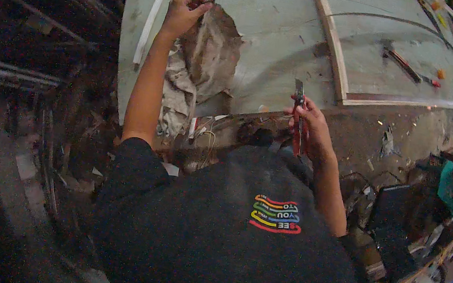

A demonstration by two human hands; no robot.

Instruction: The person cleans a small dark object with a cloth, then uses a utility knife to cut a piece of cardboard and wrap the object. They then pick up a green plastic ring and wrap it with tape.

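Note:
My left hand (184, 13) pinches the upper edge of a stained, grey-brown cloth (212, 51) between thumb and fingers. The cloth hangs down over the near edge of the pale green tabletop, and a lighter, crumpled fabric (177, 90) lies beside it under my forearm. In front of my chest, my right hand (312, 125) is closed round a red-handled utility knife (299, 114). Its grey blade end points up and away from me, apart from the cloth.
A long wooden strip (329, 40) crosses the tabletop (273, 25), meeting another strip (408, 102) along the near edge. A white strip (154, 19) lies at left. Farther right rests a long-handled tool (406, 67) with a red end. A green tool-like object (450, 189) sits at right.

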